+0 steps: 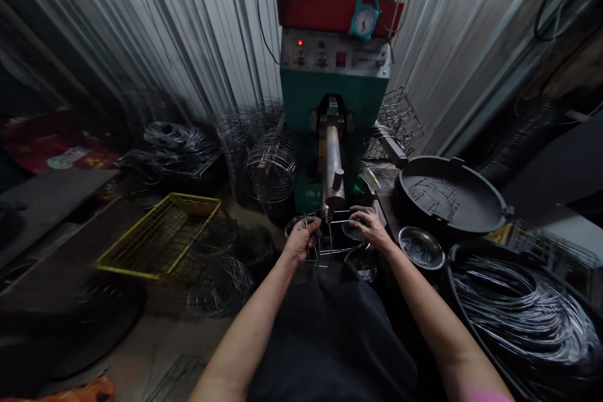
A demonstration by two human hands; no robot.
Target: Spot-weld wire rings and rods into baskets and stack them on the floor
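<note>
My left hand is closed on a small wire frame made of thin metal rods. On the other side, my right hand has its fingers closed around the end of a rod of the same frame. Between my hands the wire meets the lower tip of a thick metal arm, which juts out from a green machine that looks like a spot welder. Whether the tip presses on the wire I cannot tell. Small metal bowls sit just below the frame, partly hidden by it and my hands.
To the right stand a round black pan with small wire pieces, a metal bowl and a tub of wire rings. On the left are a yellow wire basket and wire cylinders. A blue clock hangs above.
</note>
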